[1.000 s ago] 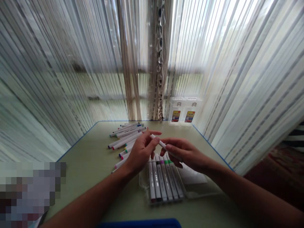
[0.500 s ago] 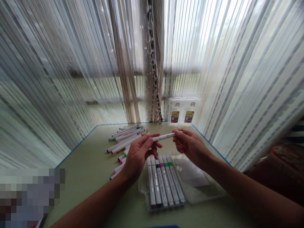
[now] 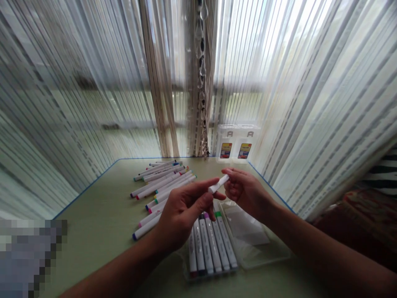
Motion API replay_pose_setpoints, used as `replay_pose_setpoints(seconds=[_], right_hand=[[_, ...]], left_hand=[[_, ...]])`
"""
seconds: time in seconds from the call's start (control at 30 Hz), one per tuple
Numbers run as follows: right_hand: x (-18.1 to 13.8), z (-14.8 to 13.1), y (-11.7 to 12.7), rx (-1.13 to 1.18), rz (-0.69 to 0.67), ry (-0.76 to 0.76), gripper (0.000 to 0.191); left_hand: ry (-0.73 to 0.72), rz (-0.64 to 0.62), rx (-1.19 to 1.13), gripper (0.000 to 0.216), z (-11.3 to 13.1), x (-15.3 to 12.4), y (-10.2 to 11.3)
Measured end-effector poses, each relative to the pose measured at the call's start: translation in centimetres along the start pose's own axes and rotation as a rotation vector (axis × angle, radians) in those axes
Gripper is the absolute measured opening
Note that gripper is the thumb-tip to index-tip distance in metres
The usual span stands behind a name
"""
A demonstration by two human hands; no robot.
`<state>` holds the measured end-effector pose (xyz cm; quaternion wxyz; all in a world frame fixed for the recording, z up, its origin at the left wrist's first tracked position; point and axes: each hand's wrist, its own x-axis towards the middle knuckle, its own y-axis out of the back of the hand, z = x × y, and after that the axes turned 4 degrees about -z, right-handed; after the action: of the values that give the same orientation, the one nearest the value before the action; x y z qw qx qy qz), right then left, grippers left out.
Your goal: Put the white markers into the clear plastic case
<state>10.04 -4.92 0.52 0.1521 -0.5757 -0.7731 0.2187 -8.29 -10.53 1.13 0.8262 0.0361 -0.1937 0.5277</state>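
A white marker [image 3: 218, 184] is held slantwise in the air between my two hands. My left hand [image 3: 186, 211] pinches its near end between thumb and fingers. My right hand [image 3: 243, 186] grips the far end with closed fingertips. Below them lies an open clear plastic case [image 3: 211, 278], with a row of white markers [image 3: 214, 244] side by side in it; the left hand hides part of their upper ends. Left of the left hand, loose white markers [image 3: 161, 184] with coloured ends lie spread over the green table [image 3: 102, 215].
The case's transparent lid [image 3: 263, 263] lies folded out to the right, with a white paper [image 3: 248, 227] in it. Two clear cases [image 3: 237, 142] with yellow labels stand at the table's back edge, before a string curtain [image 3: 102, 82]. A blurred-out patch covers the lower left.
The marker has turned to a steeper slant, and less of its length shows. My left hand has moved right, closer to the right hand. The view has shifted slightly.
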Motion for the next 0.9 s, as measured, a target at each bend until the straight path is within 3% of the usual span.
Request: replay_pose_setpoints(seconds=[0.5, 0.77, 0.9], right_hand=[[-0.58, -0.30, -0.41, 0.034, -0.038, -0.006, 0.012], [-0.71, -0.38, -0.78, 0.022, -0.029, 0.020, 0.013], [-0.67, -0.33, -0.75, 0.029, -0.026, 0.079, 0.013]], left_hand=[[0.080, 0.000, -0.089, 0.028, 0.00, -0.15, -0.27], [0.144, -0.079, -0.250, 0.023, -0.47, 0.08, 0.19], [0.147, -0.026, -0.272, 0.023, -0.45, 0.28, 0.23]])
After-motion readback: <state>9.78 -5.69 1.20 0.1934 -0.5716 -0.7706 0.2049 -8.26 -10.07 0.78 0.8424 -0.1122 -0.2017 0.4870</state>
